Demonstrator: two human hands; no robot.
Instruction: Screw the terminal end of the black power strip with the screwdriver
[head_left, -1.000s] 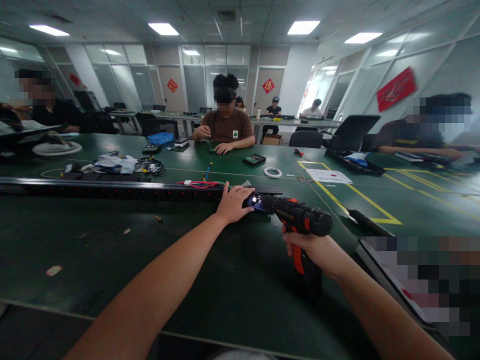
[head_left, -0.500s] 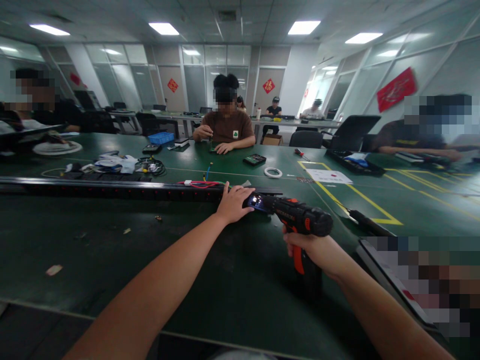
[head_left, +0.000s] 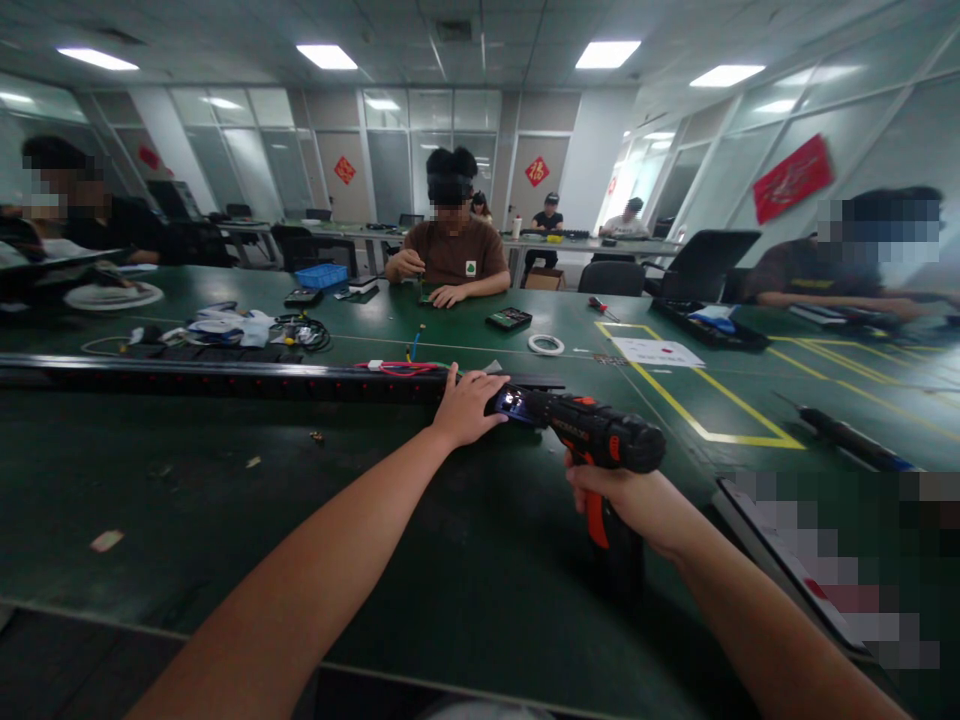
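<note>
My right hand is wrapped around the handle of a black and orange cordless drill, held level with its nose to the left. The drill's lit front end meets the right end of a long black bar with a row of small red marks. My left hand grips the bar near that end, fingers over its top and thumb towards the drill tip. Red wires with a white connector lie along the bar's far side, beside my left hand. The drill's exact contact point is too small to make out.
Across the green table a person works on a small piece. A tape ring, a black box, bundled cables and a blue basket lie beyond the bar. At right rests a black pen-shaped tool.
The black pen-shaped tool at the right has shifted further right, away from the yellow tape corner. My hands, the drill and the bar stay almost in place.
</note>
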